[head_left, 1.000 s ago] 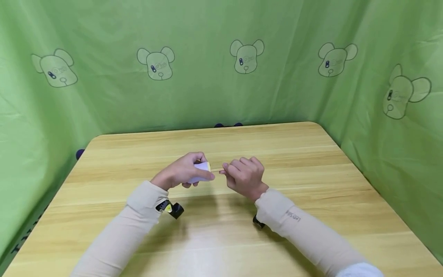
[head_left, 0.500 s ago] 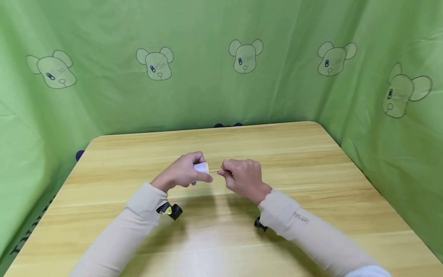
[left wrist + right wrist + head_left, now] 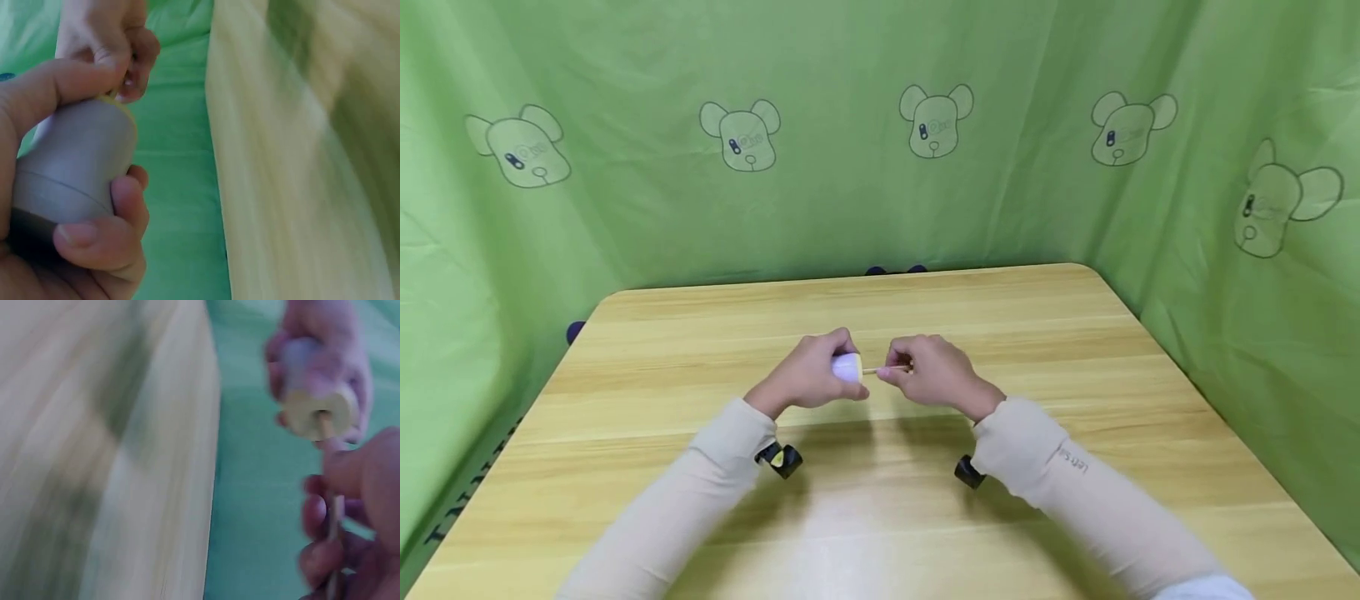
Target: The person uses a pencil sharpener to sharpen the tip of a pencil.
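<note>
My left hand (image 3: pixel 811 371) grips a lavender, barrel-shaped pencil sharpener (image 3: pixel 847 367) with a pale yellow end. In the left wrist view, the fingers wrap round the sharpener (image 3: pixel 81 147), and its base looks dark. The right wrist view shows a hole in the middle of the sharpener's yellow end (image 3: pixel 302 419). A thin wooden pencil (image 3: pixel 871 370) runs from that hole to my right hand (image 3: pixel 936 371), which pinches it between thumb and fingers. Farther back, the pencil (image 3: pixel 335 515) passes along the curled fingers. Its inserted tip is hidden. Both hands are above the table.
A light wood-grain table (image 3: pixel 880 508) lies below the hands. Green curtains (image 3: pixel 835 208) printed with bear heads surround its back and sides. Black wrist cameras hang under both sleeves, the left one (image 3: pixel 786 460) and the right one (image 3: pixel 968 472).
My right hand has rolled from a knuckles-up fist to a thumb-and-finger pinch on the pencil and moved slightly right. The left hand, with the sharpener, dipped left slightly, then shifted right.
</note>
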Tool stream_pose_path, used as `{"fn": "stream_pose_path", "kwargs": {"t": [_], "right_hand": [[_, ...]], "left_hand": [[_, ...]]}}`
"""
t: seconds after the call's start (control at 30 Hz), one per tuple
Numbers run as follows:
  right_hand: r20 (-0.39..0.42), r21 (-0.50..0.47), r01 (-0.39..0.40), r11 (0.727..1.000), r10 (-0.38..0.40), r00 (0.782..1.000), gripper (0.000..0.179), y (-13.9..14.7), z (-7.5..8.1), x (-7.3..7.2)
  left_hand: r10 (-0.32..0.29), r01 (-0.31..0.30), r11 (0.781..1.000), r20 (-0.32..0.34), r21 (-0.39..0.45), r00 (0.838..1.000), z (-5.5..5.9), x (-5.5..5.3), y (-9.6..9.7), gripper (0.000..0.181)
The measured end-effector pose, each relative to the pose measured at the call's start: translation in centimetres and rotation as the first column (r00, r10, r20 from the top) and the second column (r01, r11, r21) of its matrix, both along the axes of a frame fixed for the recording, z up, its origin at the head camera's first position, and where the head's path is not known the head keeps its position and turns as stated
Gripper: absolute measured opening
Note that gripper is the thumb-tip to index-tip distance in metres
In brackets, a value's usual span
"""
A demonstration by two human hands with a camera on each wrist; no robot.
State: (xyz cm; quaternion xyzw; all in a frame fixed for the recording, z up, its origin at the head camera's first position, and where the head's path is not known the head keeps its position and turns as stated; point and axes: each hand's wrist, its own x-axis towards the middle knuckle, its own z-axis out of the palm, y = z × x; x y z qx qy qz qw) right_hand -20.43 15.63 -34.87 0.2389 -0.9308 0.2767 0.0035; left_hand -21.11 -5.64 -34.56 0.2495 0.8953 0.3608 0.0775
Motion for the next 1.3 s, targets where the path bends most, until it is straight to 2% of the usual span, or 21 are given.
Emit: {"fn": "stream_pose_path", "kwargs": {"t": [0.03, 0.07, 0.1, 0.13, 0.17, 0.23, 0.3, 0.33, 0.37, 0.4, 0.43, 0.5, 0.7, 0.8, 0.93, 1.0, 1.07, 1.13, 1.17, 1.23, 1.3], "right_hand": [[-0.104, -0.02, 0.0, 1.0, -0.002, 0.995, 0.014, 0.0, -0.4, 0.1], [-0.221, -0.04, -0.009, 0.999, 0.0, 0.975, 0.015, 0.1, -0.8, 0.2], [-0.35, -0.051, -0.025, 0.998, 0.006, 0.937, 0.018, 0.1, -1.3, 0.2], [-0.473, -0.053, -0.04, 0.998, 0.01, 0.881, 0.021, 0.2, -1.8, 0.1], [-0.595, -0.044, -0.058, 0.997, 0.021, 0.803, 0.023, 0.3, -2.3, 0.0], [-0.799, -0.022, -0.079, 0.997, 0.03, 0.601, 0.021, 0.3, -3.4, -0.3], [-0.917, -0.015, -0.077, 0.997, 0.017, 0.399, 0.021, 0.2, -4.3, -0.7], [-0.948, -0.022, -0.076, 0.997, 0.003, 0.319, 0.021, 0.1, -4.7, -0.9], [-0.967, -0.037, -0.075, 0.996, -0.017, 0.254, 0.022, 0.0, -5.1, -1.1], [-0.977, -0.057, -0.078, 0.995, -0.04, 0.21, 0.024, -0.1, -5.4, -1.3], [-0.982, -0.076, -0.082, 0.994, -0.061, 0.18, 0.024, -0.2, -5.6, -1.5], [-0.985, -0.104, -0.093, 0.99, -0.09, 0.146, 0.024, -0.4, -6.0, -1.8], [-0.989, -0.113, -0.129, 0.985, -0.099, 0.113, 0.02, -0.4, -6.1, -2.5], [-0.992, -0.085, -0.13, 0.988, -0.071, 0.107, 0.022, -0.3, -5.7, -2.7], [-0.992, -0.046, -0.124, 0.991, -0.03, 0.126, 0.029, -0.4, -5.1, -2.6], [-0.988, -0.034, -0.114, 0.993, -0.016, 0.156, 0.033, -0.4, -4.8, -2.4], [-0.975, -0.021, -0.099, 0.995, 0.002, 0.221, 0.035, -0.4, -4.3, -2.1], [-0.943, 0.004, -0.09, 0.996, 0.033, 0.331, 0.037, -0.4, -3.8, -1.7], [-0.913, 0.018, -0.091, 0.996, 0.054, 0.405, 0.038, -0.4, -3.4, -1.5], [-0.799, 0.051, -0.102, 0.994, 0.101, 0.592, 0.037, -0.2, -2.6, -1.3], [-0.583, 0.071, -0.146, 0.987, 0.16, 0.796, 0.034, 0.0, -1.4, -1.2]], "left_hand": [[0.009, -0.009, 1.0, 0.013, 0.01, 1.0, 0.1, -0.2, -0.1, 0.04], [0.017, -0.017, 1.0, 0.026, 0.019, 1.0, 0.2, -0.3, -0.2, 0.04], [0.023, -0.024, 0.999, 0.043, 0.026, 0.999, 0.4, -0.4, -0.3, 0.04], [0.026, -0.028, 0.999, 0.064, 0.036, 0.998, 0.6, -0.4, -0.4, 0.04], [0.026, -0.03, 0.998, 0.09, 0.051, 0.996, 0.8, -0.4, -0.5, 0.04], [0.024, -0.04, 0.995, 0.167, 0.092, 0.986, 1.2, -0.4, -0.6, 0.04], [0.01, -0.047, 0.989, 0.252, 0.142, 0.968, 1.6, -0.3, -0.7, 0.04], [-0.001, -0.05, 0.985, 0.293, 0.167, 0.956, 1.8, -0.2, -0.7, 0.04], [-0.013, -0.051, 0.981, 0.326, 0.188, 0.945, 2.0, -0.1, -0.8, 0.04], [-0.025, -0.051, 0.978, 0.352, 0.204, 0.935, 2.2, 0.0, -0.8, 0.04], [-0.039, -0.044, 0.975, 0.367, 0.217, 0.93, 2.4, 0.0, -0.8, 0.04], [-0.062, -0.03, 0.972, 0.379, 0.231, 0.923, 2.6, 0.2, -0.8, 0.04], [-0.093, -0.019, 0.966, 0.419, 0.257, 0.903, 2.5, 0.3, -0.5, 0.039], [-0.076, -0.04, 0.966, 0.427, 0.257, 0.901, 2.4, 0.4, -0.4, 0.038], [-0.041, -0.06, 0.97, 0.403, 0.235, 0.914, 2.2, 0.4, -0.3, 0.038], [-0.027, -0.064, 0.972, 0.38, 0.225, 0.925, 2.0, 0.3, -0.3, 0.038], [-0.015, -0.062, 0.975, 0.339, 0.214, 0.941, 1.8, 0.3, -0.3, 0.036], [-0.004, -0.051, 0.979, 0.267, 0.199, 0.964, 1.6, 0.2, -0.3, 0.035], [-0.001, -0.041, 0.982, 0.218, 0.186, 0.976, 1.4, 0.2, -0.3, 0.035], [0.007, -0.022, 0.989, 0.102, 0.147, 0.995, 1.2, 0.2, -0.2, 0.034], [0.011, -0.009, 0.994, -0.016, 0.106, 1.0, 0.9, 0.3, 0.0, 0.034]]}}
